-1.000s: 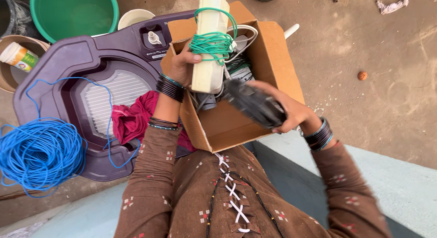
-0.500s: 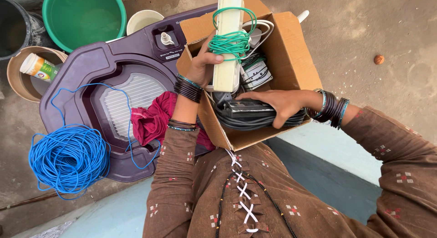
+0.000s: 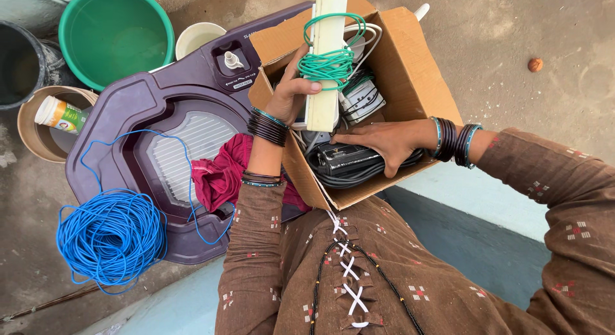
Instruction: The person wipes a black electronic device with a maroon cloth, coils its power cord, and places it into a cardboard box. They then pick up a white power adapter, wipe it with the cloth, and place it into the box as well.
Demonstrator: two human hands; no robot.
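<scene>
A: Inside the cardboard box (image 3: 410,85), what've the hands got?
B: I see left hand (image 3: 291,95) wrapped round the white power strip (image 3: 325,59); right hand (image 3: 375,143) flat, fingers spread, on the black device (image 3: 343,161).

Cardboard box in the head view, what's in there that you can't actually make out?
- Bottom of the cardboard box: hidden under the black device and cables.
- Device under the left hand: mostly covered by the hand and the white power strip.
- Right hand fingertips: partly tucked behind the black device.
- Grey item in the box: partly hidden behind the strip.
</scene>
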